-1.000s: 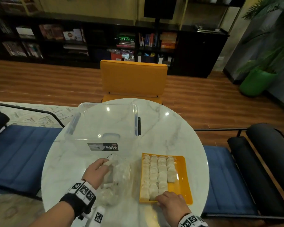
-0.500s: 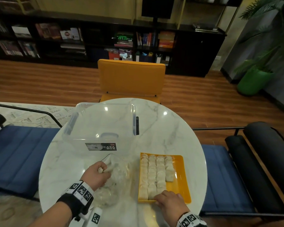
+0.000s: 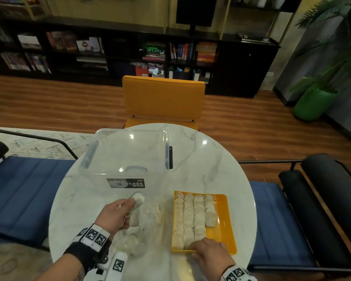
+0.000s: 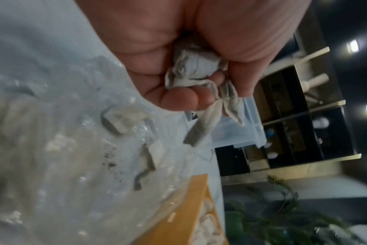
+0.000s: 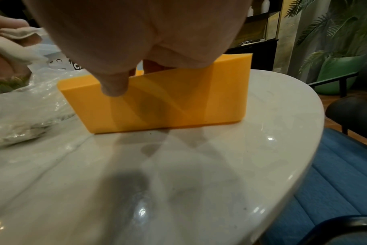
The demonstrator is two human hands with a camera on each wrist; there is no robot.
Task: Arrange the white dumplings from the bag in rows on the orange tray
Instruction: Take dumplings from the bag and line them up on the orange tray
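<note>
Round white marble table: the left hand pinches a pale pleated dumpling above the clear plastic bag; right hand, fingers curled over the orange tray near edge, steadies it; four dumpling rows fill its left side

Left hand up over the table, fingers curled round a white dumpling, wrist band showing. Right hand low and palm-down, fingers bent over the near rim of the tray, thumb against its outer wall.
</note>
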